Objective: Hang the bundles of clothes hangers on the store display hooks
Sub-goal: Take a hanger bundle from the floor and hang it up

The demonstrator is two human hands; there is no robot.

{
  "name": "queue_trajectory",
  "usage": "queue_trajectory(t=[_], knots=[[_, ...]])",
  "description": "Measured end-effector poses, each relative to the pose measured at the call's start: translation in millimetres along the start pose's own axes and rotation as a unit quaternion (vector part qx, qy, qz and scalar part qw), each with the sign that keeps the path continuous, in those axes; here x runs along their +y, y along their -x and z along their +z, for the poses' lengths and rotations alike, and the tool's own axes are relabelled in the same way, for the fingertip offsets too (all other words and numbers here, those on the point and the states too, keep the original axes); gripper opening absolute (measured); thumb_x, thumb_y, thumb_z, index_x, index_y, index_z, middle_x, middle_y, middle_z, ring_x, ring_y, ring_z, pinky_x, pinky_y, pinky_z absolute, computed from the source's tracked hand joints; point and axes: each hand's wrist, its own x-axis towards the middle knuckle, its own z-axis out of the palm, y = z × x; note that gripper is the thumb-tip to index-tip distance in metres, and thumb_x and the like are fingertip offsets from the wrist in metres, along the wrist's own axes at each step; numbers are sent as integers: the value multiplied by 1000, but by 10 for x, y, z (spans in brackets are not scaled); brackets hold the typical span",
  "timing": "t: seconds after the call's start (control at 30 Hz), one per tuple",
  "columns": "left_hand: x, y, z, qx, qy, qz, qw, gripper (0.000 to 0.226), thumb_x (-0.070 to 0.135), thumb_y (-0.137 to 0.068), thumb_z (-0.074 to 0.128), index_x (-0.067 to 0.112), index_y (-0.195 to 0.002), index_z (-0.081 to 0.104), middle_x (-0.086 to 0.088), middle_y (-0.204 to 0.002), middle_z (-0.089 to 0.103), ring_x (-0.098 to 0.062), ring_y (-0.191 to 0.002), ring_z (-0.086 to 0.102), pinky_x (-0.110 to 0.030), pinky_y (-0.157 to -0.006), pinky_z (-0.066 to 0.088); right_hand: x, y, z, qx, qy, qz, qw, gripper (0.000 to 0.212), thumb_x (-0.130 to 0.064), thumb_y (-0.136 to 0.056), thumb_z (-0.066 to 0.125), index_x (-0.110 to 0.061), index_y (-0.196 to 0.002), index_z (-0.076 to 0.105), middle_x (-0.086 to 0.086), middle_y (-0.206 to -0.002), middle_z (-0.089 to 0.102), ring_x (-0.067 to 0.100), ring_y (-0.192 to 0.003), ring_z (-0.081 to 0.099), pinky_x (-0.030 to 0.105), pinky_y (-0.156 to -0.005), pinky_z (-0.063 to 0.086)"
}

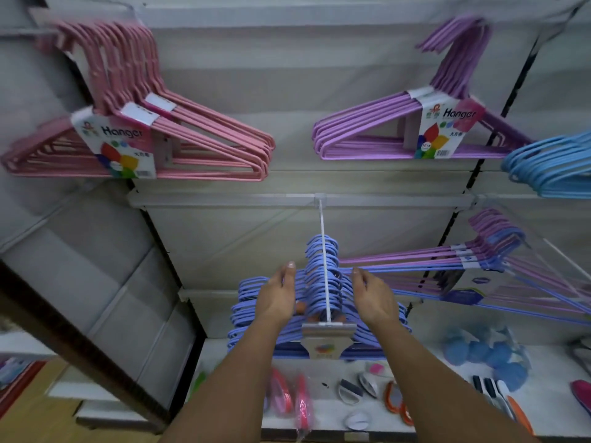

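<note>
Blue hangers (319,282) threaded in a row on the white hook (323,251), which juts from the rail (224,199) toward the camera; a cardboard label (326,340) at the near end of the row. Left hand (277,297) against the left side of the bundles, fingers fairly straight and pressed to the hanger shoulders, thumb raised. Right hand (372,295) mirrored on the right side, fingers reaching in toward the hook necks; fingertips hidden behind the hangers, so curled round them or merely pressing cannot be told. Both forearms stretched up from the bottom edge.

Above left, pink hangers (192,145) in several bundles, each with a "Hanger" card. Above right, purple hangers (367,129) with the same card. Far right, light blue hangers (550,167) cut by the frame edge. Lower right, mixed purple and blue hangers (479,260) on another hook, their long bars reaching just beside the right hand.

Below, a white shelf (425,356) bearing small packaged goods: blue sponges (486,356) at right, red-and-pink packets (287,394) at left, orange-handled items (396,401) in between.
</note>
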Motion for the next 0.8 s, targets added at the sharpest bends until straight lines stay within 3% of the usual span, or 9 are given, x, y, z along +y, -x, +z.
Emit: queue_trajectory(t=[0.23,0.43,0.53,0.63,0.8], knots=[[302,180,-706,53,-50,64,995,46,40,-103,29,12,-130,54,-16,-128,59,-31,-118,53,-33,-92,39,-639,164,-277,7,49,-96,994,42,-42,-100,37,-17,-128,56,8,-125,61,29,-111,57,34,-83,44],[477,23,-1612,181,-25,114,977,40,31,-103,35,4,-121,59,-20,-121,59,-33,-113,53,-37,-94,41,-1620,260,-274,62,25,-186,980,44,-36,-99,41,-7,-128,57,17,-127,59,32,-117,55,37,-97,41],[552,-106,-2088,231,-28,142,962,39,29,-103,35,7,-128,55,-15,-128,53,-31,-116,49,-37,-98,39,-2133,333,-205,91,43,-225,969,57,-46,-90,31,-11,-125,58,16,-123,61,33,-113,56,39,-96,43],[579,-272,-2559,265,-51,181,946,40,28,-102,38,10,-135,49,-10,-136,46,-27,-122,42,-36,-100,35,-2617,348,-122,109,75,-231,964,41,-41,-98,38,-15,-126,55,11,-123,60,31,-114,55,37,-92,42],[658,-598,-3246,273,-185,226,917,50,44,-99,35,20,-144,35,-3,-150,34,-23,-138,29,-42,-115,22,-3358,319,40,144,53,-232,960,50,-47,-99,31,-19,-139,45,6,-139,51,27,-127,46,39,-105,37]])
